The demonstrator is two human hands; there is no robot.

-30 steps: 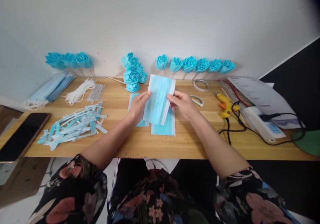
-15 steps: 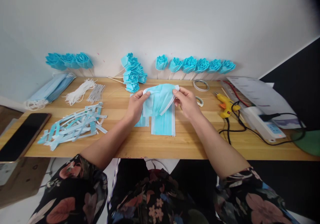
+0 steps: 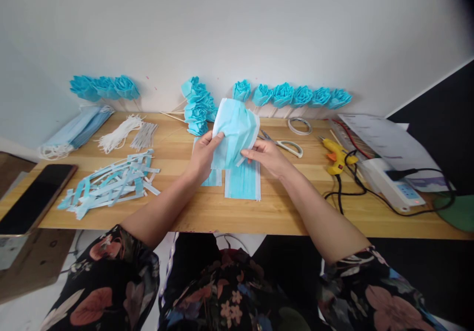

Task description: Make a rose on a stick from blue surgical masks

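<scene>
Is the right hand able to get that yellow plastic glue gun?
Probably yes: only low-lying, white-handled scissors and bare wooden tabletop seem to lie between the right hand and the glue gun. It's holding a pleated light-blue mask sheet, though, so it might have to let go first.

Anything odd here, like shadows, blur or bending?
Head view: soft light, faint shadows beside the blue crinkled flowers; folds on the held pale blue pleated mask show. Head view: upper right corner is dark; the flat black phone seems stretched. Head view: marks on the white paper sheet look too soft to read.
</scene>
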